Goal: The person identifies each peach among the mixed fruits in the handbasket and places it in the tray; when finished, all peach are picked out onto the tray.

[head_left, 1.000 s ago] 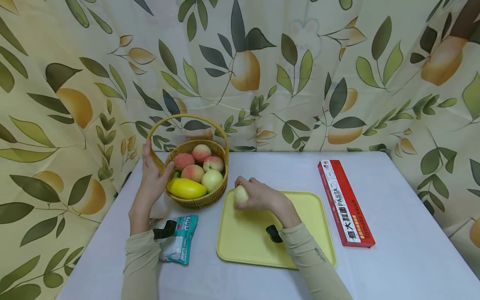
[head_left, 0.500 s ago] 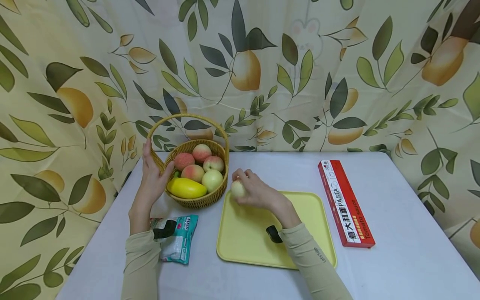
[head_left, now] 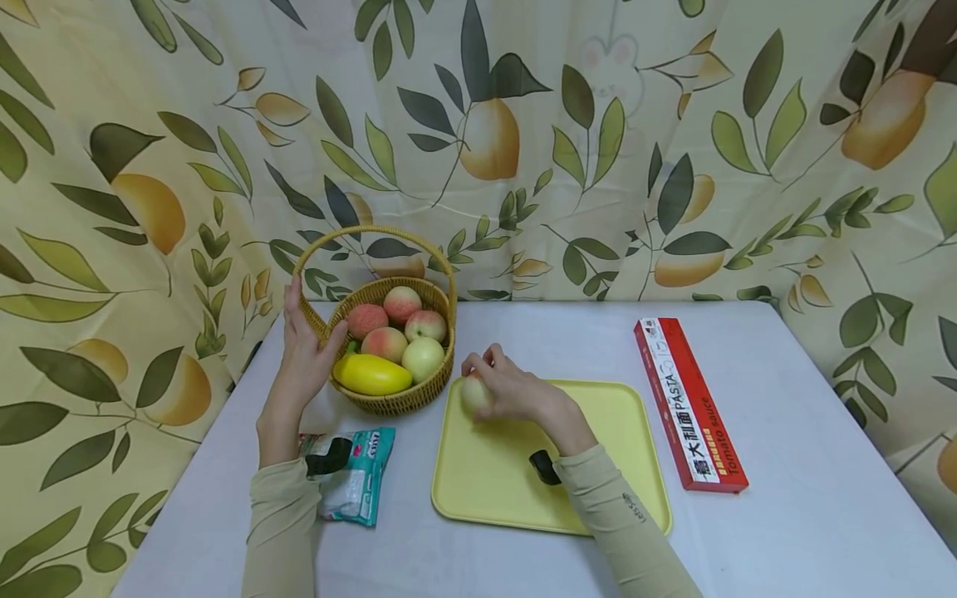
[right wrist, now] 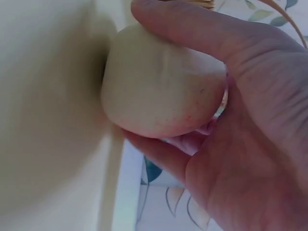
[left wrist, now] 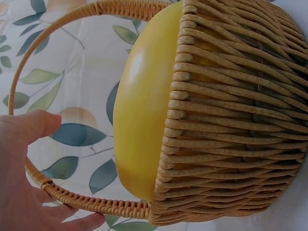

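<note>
My right hand (head_left: 516, 390) grips a pale peach (right wrist: 159, 82) with faint pink specks, thumb and fingers around its sides. The peach sits at the far left corner of the yellow tray (head_left: 553, 490), at or very near its surface; I cannot tell whether it touches. To the left, my left hand (head_left: 299, 357) rests with extended fingers against the handle (left wrist: 72, 197) of a wicker basket (head_left: 396, 404), thumb apart from it. Inside the basket lie several pink-red peaches (head_left: 385, 345), a pale green round fruit (head_left: 423, 359) and a smooth yellow fruit (left wrist: 144, 101) with a green stem.
A teal and white packet (head_left: 359, 477) lies in front of the basket, partly under the left wrist. Right of the tray is a long red pasta box (head_left: 691, 407). A leaf-patterned curtain (head_left: 523, 208) hangs behind the white table (head_left: 807, 465).
The right hand has shifted the pale peach slightly left, then a little nearer, changing its fingers' hold on it. The left hand stays at the basket handle.
</note>
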Demonstrator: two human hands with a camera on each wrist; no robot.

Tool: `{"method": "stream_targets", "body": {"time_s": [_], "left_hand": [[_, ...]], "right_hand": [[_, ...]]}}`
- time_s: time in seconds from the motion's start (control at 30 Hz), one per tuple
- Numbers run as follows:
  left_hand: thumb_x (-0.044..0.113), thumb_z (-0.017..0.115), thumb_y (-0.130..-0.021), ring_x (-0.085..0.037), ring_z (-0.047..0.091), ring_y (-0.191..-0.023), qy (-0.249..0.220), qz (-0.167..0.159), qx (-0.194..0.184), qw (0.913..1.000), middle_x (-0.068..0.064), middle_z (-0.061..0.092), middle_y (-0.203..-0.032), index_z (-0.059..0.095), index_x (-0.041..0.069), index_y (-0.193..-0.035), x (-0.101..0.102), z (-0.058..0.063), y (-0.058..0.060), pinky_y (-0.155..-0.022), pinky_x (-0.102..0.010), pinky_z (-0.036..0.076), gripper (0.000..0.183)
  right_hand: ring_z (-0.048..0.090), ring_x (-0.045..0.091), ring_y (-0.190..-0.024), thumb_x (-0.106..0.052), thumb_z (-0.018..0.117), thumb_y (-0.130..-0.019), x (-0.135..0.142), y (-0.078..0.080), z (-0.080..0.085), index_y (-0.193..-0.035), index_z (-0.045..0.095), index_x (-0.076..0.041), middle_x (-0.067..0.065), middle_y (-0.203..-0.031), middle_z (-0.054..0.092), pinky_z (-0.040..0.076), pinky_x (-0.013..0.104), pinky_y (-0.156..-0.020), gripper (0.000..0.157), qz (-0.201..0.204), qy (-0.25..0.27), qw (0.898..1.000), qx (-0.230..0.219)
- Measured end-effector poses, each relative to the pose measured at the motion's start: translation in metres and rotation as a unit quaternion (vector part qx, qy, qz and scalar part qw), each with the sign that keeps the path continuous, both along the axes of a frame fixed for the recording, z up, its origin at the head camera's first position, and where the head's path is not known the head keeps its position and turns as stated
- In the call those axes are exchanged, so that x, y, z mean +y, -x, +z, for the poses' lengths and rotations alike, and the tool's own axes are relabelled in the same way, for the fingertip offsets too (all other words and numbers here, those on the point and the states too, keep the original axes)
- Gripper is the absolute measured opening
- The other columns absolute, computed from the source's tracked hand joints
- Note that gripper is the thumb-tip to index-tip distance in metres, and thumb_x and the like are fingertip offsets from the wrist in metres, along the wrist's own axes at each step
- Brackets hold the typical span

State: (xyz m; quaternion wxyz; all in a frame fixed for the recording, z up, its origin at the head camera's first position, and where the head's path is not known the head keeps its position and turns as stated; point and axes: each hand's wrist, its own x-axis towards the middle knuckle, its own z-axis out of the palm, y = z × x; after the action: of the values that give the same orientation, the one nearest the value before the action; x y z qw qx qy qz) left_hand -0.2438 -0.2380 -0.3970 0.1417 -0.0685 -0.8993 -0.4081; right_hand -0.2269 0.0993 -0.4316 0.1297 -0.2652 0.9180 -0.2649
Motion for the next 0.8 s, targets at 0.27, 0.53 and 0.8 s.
{"method": "stream_targets", "body": {"time_s": [0.27,0.53,0.8], "left_hand": [[0.044,0.057,-0.104,-0.044,-0.005,-0.161,-0.002,0.002,0.001,1.0,-0.007,-0.02,-0.173,-0.02,0.043,-0.159,-0.001,0.001,0.001,-0.123,-0.074,0.011,0.095],[0.043,0.056,-0.104,-0.044,-0.005,-0.16,0.0,-0.002,-0.006,1.0,-0.008,-0.02,-0.173,-0.021,0.04,-0.16,-0.002,-0.001,0.0,-0.122,-0.074,0.011,0.095],[0.041,0.056,-0.105,-0.045,-0.003,-0.16,0.002,-0.005,0.002,1.0,-0.01,-0.018,-0.173,-0.02,0.035,-0.161,-0.003,-0.001,0.001,-0.123,-0.074,0.011,0.095]], "right_hand": [[0.052,0.03,-0.122,-0.033,0.072,-0.093,0.003,-0.003,0.008,-0.148,0.044,-0.026,0.011,-0.134,0.05,0.051,0.05,-0.098,0.062,0.016,-0.067,0.996,-0.056],[0.058,0.023,-0.1,-0.025,0.079,-0.088,0.003,-0.002,0.006,-0.146,0.048,-0.023,0.012,-0.122,0.056,0.051,0.04,-0.086,0.066,0.023,-0.039,0.998,-0.049],[0.059,0.024,-0.106,-0.031,0.079,-0.089,-0.003,-0.002,0.003,-0.151,0.045,-0.027,0.012,-0.131,0.056,0.054,0.046,-0.088,0.071,0.011,-0.041,0.998,-0.035]]}}
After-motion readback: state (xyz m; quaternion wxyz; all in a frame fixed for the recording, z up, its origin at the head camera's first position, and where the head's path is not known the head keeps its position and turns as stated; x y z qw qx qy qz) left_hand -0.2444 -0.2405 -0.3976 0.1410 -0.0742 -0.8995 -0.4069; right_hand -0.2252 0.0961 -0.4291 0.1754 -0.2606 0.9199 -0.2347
